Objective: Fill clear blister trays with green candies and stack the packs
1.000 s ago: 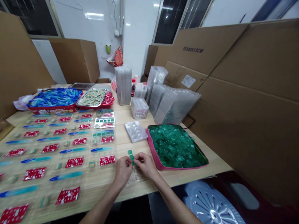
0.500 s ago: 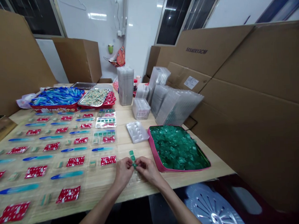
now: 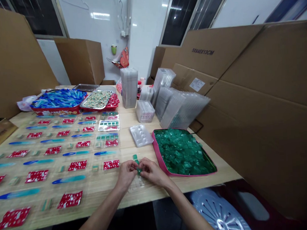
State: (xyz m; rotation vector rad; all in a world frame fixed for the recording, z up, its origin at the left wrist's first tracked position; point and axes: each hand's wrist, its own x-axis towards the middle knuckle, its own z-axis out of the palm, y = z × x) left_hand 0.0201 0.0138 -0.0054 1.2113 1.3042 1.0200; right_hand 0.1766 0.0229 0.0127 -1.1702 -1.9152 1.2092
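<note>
My left hand point(image 3: 128, 172) and my right hand point(image 3: 150, 171) meet near the table's front edge, fingertips pinched together on a small green square piece point(image 3: 139, 171). Just beyond the fingertips another green square point(image 3: 135, 157) lies in line with it. Beneath my hands is a clear plastic tray point(image 3: 138, 183), partly hidden by them. Right of my right hand stands a pink-rimmed tub point(image 3: 158, 158) heaped with green square pieces point(image 3: 182, 149). To the left of my left hand lies a filled clear tray with a red packet point(image 3: 111, 164) and a blue pen-like piece point(image 3: 105, 153).
Rows of filled clear trays with red packets point(image 3: 36, 176) cover the left side. Behind them stand a tub of blue pieces point(image 3: 59, 99) and a metal tray of small pale pieces point(image 3: 97, 99). Stacked clear trays point(image 3: 129, 88) and cardboard point(image 3: 258, 101) stand at the back and right.
My fingertips have shifted slightly over the row of green squares and now cover more of it. The rest of the table looks the same.
</note>
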